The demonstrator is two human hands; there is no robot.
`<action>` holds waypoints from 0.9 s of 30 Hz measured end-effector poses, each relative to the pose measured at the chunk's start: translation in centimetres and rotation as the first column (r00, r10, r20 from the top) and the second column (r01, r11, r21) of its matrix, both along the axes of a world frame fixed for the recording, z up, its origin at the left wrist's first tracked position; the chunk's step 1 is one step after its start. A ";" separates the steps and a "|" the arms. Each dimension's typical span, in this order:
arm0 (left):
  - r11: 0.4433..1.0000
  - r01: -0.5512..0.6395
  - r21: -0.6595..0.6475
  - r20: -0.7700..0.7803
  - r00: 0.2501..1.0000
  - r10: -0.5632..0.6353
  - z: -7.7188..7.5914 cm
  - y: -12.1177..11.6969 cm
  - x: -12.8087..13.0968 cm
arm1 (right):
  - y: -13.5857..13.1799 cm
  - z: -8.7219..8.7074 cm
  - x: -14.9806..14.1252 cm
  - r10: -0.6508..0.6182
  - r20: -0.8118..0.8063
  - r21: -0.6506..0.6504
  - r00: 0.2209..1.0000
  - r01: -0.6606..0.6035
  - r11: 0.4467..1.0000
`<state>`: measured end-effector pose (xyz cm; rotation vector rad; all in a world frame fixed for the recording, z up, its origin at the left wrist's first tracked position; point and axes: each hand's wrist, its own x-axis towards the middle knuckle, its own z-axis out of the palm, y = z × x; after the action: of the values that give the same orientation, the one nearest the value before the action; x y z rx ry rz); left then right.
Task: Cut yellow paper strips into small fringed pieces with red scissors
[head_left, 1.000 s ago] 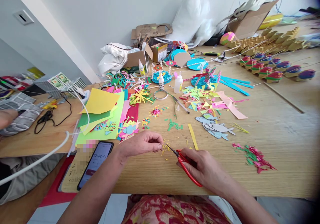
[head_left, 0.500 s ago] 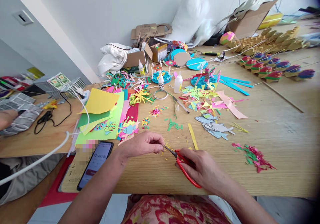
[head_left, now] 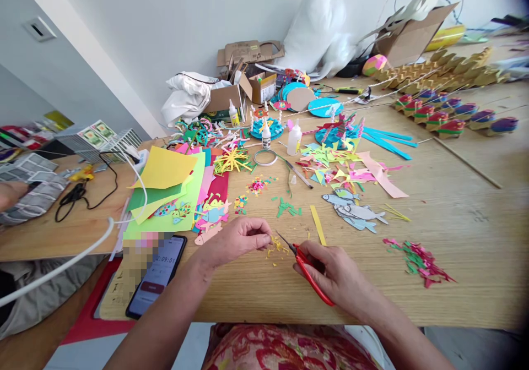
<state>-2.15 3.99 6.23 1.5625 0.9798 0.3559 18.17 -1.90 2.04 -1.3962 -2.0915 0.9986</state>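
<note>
My right hand (head_left: 326,271) grips red-handled scissors (head_left: 312,282), whose dark blades point up and left toward my left fingertips. Thumb and fingers of my left hand (head_left: 248,237) are pinched together; whatever they hold is too small to make out. Tiny yellow paper snippets (head_left: 278,245) lie on the table just beneath the blades and fingertips. A yellow paper strip (head_left: 317,224) rests beyond my right hand. Green paper bits (head_left: 287,207) lie farther off. Grey paper fish (head_left: 357,210) sit to the right of the strip.
A phone (head_left: 155,276) lies by my left forearm, near stacked coloured paper (head_left: 165,169). Red and green scraps (head_left: 425,262) lie at right. Glue bottles (head_left: 294,139), a tape ring (head_left: 265,157) and paper offcuts (head_left: 330,163) stand or lie farther back. Another person's hand (head_left: 10,194) shows at far left.
The scissor tips first met my left fingertips, then drew slightly back to the right, leaving a small gap. My left hand has barely moved.
</note>
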 end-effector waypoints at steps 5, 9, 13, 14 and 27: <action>0.988 -0.156 0.004 0.071 0.985 0.155 -0.8 -1.2 0.8 | 0.4 -0.1 -0.9 -0.139 -0.329 -0.100 0.934 0.112 0.989; 0.982 -0.186 0.035 0.096 0.979 0.182 -1.7 -1.7 1.2 | 1.2 -0.2 -1.9 -0.253 -0.456 -0.119 0.853 0.223 0.968; 0.959 -0.193 0.205 0.006 0.981 0.196 -2.0 -2.1 1.5 | 1.7 -0.1 -2.8 -0.295 -0.496 -0.096 0.817 0.286 0.953; 0.950 -0.191 0.249 -0.026 0.979 0.203 -2.0 -2.2 1.6 | 1.8 -0.1 -2.9 -0.292 -0.498 -0.088 0.817 0.287 0.954; 0.916 -0.105 0.388 -0.139 0.975 0.171 -2.2 -2.6 2.1 | 1.9 0.3 -3.2 -0.274 -0.474 -0.090 0.837 0.263 0.960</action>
<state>-0.09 1.40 4.01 1.9020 1.2113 0.5440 14.94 0.04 2.35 -1.2448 -1.4779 1.1134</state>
